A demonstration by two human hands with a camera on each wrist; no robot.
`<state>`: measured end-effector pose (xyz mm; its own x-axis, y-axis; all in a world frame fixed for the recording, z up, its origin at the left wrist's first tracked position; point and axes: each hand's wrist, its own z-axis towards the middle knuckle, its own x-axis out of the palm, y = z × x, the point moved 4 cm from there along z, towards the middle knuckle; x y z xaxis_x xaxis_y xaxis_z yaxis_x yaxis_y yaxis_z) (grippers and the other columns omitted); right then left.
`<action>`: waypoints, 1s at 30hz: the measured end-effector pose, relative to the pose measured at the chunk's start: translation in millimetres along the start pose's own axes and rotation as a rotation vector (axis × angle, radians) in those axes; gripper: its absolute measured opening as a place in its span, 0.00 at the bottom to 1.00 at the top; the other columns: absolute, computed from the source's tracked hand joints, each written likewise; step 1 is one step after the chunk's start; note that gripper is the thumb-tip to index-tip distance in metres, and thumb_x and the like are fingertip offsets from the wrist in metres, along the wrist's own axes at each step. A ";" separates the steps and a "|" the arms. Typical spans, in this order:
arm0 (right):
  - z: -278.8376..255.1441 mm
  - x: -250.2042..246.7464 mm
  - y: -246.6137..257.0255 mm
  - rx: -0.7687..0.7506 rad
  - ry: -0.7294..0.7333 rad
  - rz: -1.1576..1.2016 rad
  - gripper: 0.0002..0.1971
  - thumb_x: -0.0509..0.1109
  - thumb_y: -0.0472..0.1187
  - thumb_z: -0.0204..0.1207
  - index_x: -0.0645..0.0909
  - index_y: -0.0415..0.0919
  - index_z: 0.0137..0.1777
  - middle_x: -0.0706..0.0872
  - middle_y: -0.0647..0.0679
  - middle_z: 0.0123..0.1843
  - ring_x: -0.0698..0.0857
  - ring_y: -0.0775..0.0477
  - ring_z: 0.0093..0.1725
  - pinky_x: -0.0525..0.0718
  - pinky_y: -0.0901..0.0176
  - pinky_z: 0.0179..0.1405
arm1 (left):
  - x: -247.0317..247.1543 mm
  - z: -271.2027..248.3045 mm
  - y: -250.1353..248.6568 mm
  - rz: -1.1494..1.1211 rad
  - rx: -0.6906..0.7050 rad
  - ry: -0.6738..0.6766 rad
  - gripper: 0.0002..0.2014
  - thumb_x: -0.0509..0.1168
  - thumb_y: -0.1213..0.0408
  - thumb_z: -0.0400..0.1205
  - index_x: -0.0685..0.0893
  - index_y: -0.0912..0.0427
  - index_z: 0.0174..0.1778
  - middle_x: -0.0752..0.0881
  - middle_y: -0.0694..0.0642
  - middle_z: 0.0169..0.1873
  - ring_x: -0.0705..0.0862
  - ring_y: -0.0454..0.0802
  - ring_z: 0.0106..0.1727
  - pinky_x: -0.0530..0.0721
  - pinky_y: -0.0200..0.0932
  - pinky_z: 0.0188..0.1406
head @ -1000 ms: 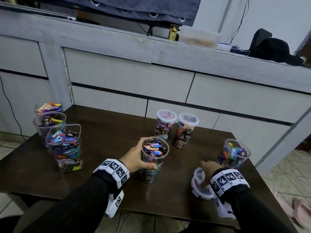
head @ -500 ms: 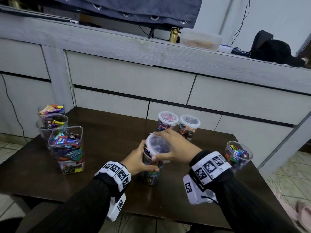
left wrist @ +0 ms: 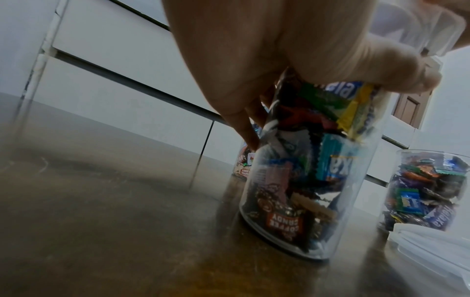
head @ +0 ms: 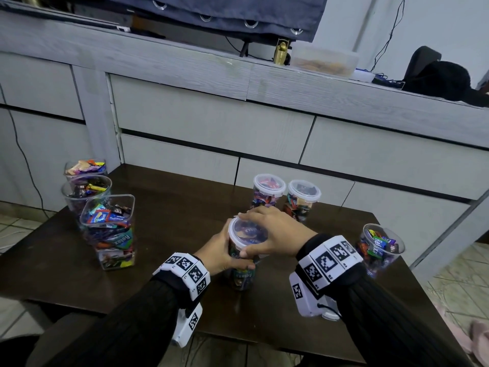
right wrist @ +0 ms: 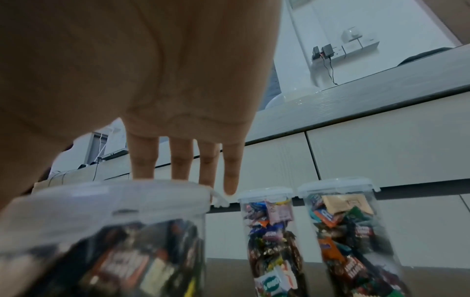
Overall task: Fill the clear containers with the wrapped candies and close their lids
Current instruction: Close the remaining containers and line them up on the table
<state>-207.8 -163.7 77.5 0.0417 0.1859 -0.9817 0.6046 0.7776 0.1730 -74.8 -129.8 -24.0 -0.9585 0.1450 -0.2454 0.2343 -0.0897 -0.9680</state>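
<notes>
A clear round container (head: 242, 276) full of wrapped candies stands near the front middle of the dark table (head: 172, 234). My left hand (head: 225, 256) grips its side, thumb across the front. A clear lid (head: 247, 233) sits on its mouth, held by my right hand (head: 275, 234), with the fingers over the far rim and the thumb on the near rim. The left wrist view shows the left hand (left wrist: 267, 50) round the container (left wrist: 300, 191). In the right wrist view the fingers (right wrist: 143, 158) reach down past the lid (right wrist: 109, 199).
Two lidded candy containers (head: 268, 192) (head: 303, 198) stand just behind. An open full container (head: 381, 247) sits at the right edge. Three open candy containers (head: 108, 231) (head: 84, 193) (head: 86, 168) line the left side. Spare lids (left wrist: 432, 247) lie near my right wrist. Grey drawers run behind.
My right hand took a lid from the pile at the right, carried it left and set it on the container. The left hand kept hold of the container.
</notes>
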 end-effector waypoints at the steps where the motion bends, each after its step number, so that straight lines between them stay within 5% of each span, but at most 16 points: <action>1: 1.8 -3.7 0.9 -0.024 0.009 0.010 0.43 0.75 0.64 0.66 0.65 0.50 0.79 0.71 0.48 0.76 0.69 0.46 0.74 0.70 0.47 0.73 | 1.0 -0.2 0.0 -0.006 0.007 -0.003 0.48 0.84 0.62 0.63 0.63 0.33 0.71 0.81 0.43 0.65 0.79 0.33 0.66 0.77 0.33 0.66; 5: 8.7 -11.8 5.1 -0.089 0.028 -0.006 0.42 0.78 0.61 0.64 0.70 0.48 0.77 0.75 0.49 0.73 0.73 0.49 0.71 0.72 0.52 0.72 | 2.1 -0.4 0.2 -0.030 0.017 -0.027 0.48 0.84 0.68 0.64 0.64 0.45 0.76 0.82 0.45 0.65 0.80 0.35 0.67 0.76 0.37 0.70; 12: -2.6 2.3 -8.2 -0.001 -0.076 0.182 0.43 0.79 0.61 0.63 0.68 0.51 0.78 0.72 0.52 0.77 0.70 0.53 0.75 0.65 0.66 0.69 | 0.1 -0.4 -0.2 -0.030 0.001 0.004 0.50 0.84 0.66 0.65 0.63 0.42 0.77 0.81 0.43 0.67 0.79 0.35 0.68 0.75 0.40 0.71; 14: -4.2 6.4 -9.4 0.029 -0.102 0.212 0.44 0.78 0.61 0.63 0.67 0.51 0.79 0.69 0.52 0.79 0.67 0.53 0.77 0.63 0.64 0.72 | -0.9 0.4 -0.7 -0.026 -0.001 0.010 0.49 0.84 0.65 0.65 0.63 0.39 0.76 0.81 0.43 0.67 0.79 0.36 0.69 0.75 0.42 0.72; 18: -7.8 15.4 -8.9 0.099 -0.085 0.224 0.44 0.75 0.65 0.65 0.63 0.55 0.80 0.63 0.54 0.82 0.62 0.49 0.81 0.63 0.45 0.80 | -4.4 0.2 -3.5 0.013 -0.010 0.032 0.48 0.84 0.64 0.64 0.64 0.36 0.75 0.81 0.44 0.67 0.79 0.39 0.70 0.76 0.48 0.74; 23: -7.7 4.3 -12.1 0.185 -0.092 0.212 0.42 0.53 0.73 0.72 0.63 0.48 0.81 0.70 0.45 0.79 0.69 0.46 0.76 0.68 0.48 0.75 | -20.5 -2.4 -8.2 0.138 -0.018 -0.012 0.44 0.82 0.61 0.68 0.64 0.46 0.75 0.79 0.44 0.67 0.77 0.39 0.70 0.76 0.51 0.74; 30: -15.0 3.8 -12.3 0.184 -0.040 0.078 0.39 0.61 0.68 0.75 0.57 0.52 0.83 0.67 0.44 0.76 0.68 0.45 0.74 0.71 0.48 0.72 | -19.0 -2.5 -8.4 0.231 -0.026 0.025 0.38 0.80 0.58 0.71 0.66 0.41 0.72 0.79 0.41 0.66 0.76 0.37 0.69 0.76 0.50 0.73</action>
<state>-227.0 -163.6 72.9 0.1239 0.2143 -0.9689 0.7329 0.6384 0.2349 -58.1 -129.3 -11.3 -0.8749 0.1475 -0.4613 0.4511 -0.0983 -0.8870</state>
